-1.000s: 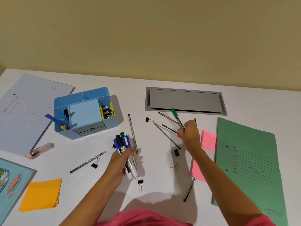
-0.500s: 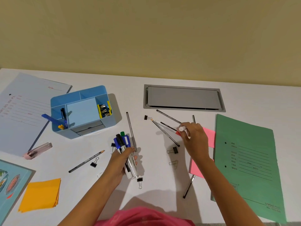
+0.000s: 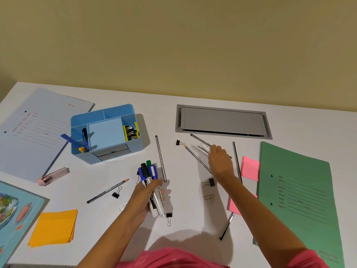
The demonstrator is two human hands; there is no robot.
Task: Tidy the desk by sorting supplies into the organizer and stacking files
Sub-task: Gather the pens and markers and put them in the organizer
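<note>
My left hand [image 3: 147,196] grips a bundle of markers [image 3: 148,174] with blue, black and green caps, held just above the desk. The blue organizer [image 3: 135,147] stands to its upper left, with clips and a few pens in its compartments. My right hand [image 3: 220,161] is curled round thin pens [image 3: 201,148] whose pale ends stick out to the left, over loose pencils [image 3: 196,157]. A green file [image 3: 299,190] lies at the right, a pale blue file [image 3: 38,132] at the left and a teal picture folder [image 3: 11,209] at the lower left.
Loose on the white desk lie a grey pencil [image 3: 161,157], another pencil [image 3: 107,191], a dark pen [image 3: 227,226], binder clips [image 3: 210,182], a paper clip [image 3: 209,198], pink sticky notes [image 3: 250,168], orange sticky notes [image 3: 54,227] and a pink-capped case [image 3: 54,176]. A grey cable hatch [image 3: 222,120] is set in the desk.
My right hand lowered the green pen it held up, turned it into its grip and settled over the loose pencils. The left hand has kept still with the markers.
</note>
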